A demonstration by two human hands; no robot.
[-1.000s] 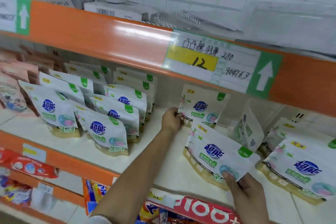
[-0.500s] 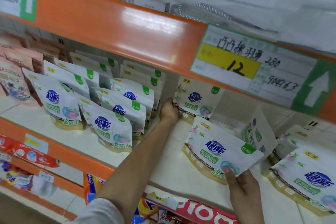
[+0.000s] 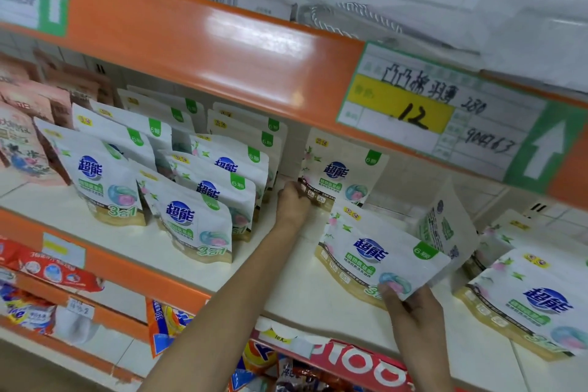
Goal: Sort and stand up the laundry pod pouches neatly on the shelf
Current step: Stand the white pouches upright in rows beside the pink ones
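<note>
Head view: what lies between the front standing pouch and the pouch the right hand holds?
Only the person's left forearm crosses there, above bare white shelf; the head view shows it.

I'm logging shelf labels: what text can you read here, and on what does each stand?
"超能": blue logo, tilted pouch
"3合1": base of front standing pouch
"6颗": green tab, rear pouch
"12": yellow field, price tag
Tag's handwriting and the pouches' fine print: too blurred to read.
</note>
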